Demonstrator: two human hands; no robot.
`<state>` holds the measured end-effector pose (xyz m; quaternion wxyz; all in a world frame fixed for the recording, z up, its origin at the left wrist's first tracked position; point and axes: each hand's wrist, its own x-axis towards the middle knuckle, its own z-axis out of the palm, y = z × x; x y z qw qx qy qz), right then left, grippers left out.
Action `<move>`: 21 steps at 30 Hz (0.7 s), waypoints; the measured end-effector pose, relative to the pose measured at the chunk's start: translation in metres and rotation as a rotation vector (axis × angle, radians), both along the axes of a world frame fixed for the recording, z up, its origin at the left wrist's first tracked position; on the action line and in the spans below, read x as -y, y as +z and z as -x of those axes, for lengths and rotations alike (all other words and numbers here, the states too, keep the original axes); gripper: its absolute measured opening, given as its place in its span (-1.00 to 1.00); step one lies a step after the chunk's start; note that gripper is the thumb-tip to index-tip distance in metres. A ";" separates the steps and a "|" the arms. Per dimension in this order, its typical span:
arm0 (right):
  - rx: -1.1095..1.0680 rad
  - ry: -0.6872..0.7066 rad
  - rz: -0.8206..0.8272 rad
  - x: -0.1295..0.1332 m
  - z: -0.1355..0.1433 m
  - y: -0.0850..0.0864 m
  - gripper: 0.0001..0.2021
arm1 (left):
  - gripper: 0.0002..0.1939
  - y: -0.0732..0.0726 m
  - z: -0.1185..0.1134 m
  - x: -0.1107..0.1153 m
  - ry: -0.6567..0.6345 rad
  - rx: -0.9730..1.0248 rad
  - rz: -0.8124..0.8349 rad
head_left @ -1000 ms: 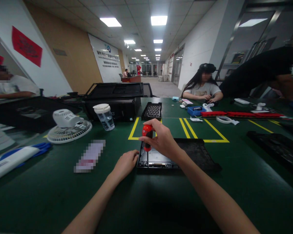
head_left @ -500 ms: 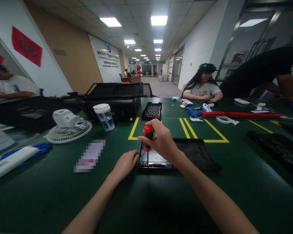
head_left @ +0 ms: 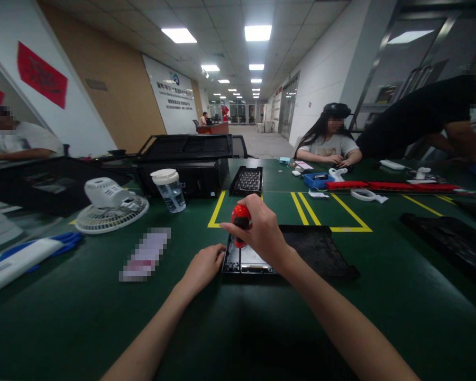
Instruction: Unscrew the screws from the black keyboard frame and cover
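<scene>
My right hand [head_left: 265,228] is closed around the red and black handle of a screwdriver [head_left: 240,216]. Its shaft points straight down into the left part of a flat black plastic tray [head_left: 319,251]. In that part sits a silvery flat metal piece [head_left: 257,257], perhaps a drive, partly covered by my hand. The screwdriver's tip is too small to see clearly. My left hand [head_left: 202,267] holds the tray's left edge, its fingers closed together and fingertips partly hidden. The tray lies flat on the green table.
Beyond the tray are yellow tape lines and another black tray with round hollows [head_left: 246,181]. To the left stand a lidded cup [head_left: 170,190], a white fan [head_left: 111,206] and a blurred-out flat item [head_left: 146,255]. A black case [head_left: 182,174] stands behind. Other people sit or lean around the table.
My right hand has turned slightly on the screwdriver's handle, thumb shifting a little to the left. My left hand and the tray stay in place.
</scene>
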<state>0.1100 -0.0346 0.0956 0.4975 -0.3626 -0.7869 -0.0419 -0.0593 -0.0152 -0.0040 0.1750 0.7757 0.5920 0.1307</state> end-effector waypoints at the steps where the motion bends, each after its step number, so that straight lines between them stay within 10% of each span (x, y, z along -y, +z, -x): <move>1: 0.003 -0.010 -0.003 0.000 0.000 0.000 -0.73 | -0.69 0.000 0.000 0.000 -0.005 -0.001 -0.003; 21: -0.299 0.038 0.218 -0.004 0.006 -0.009 -0.76 | -0.68 -0.006 0.003 -0.002 -0.032 -0.038 -0.043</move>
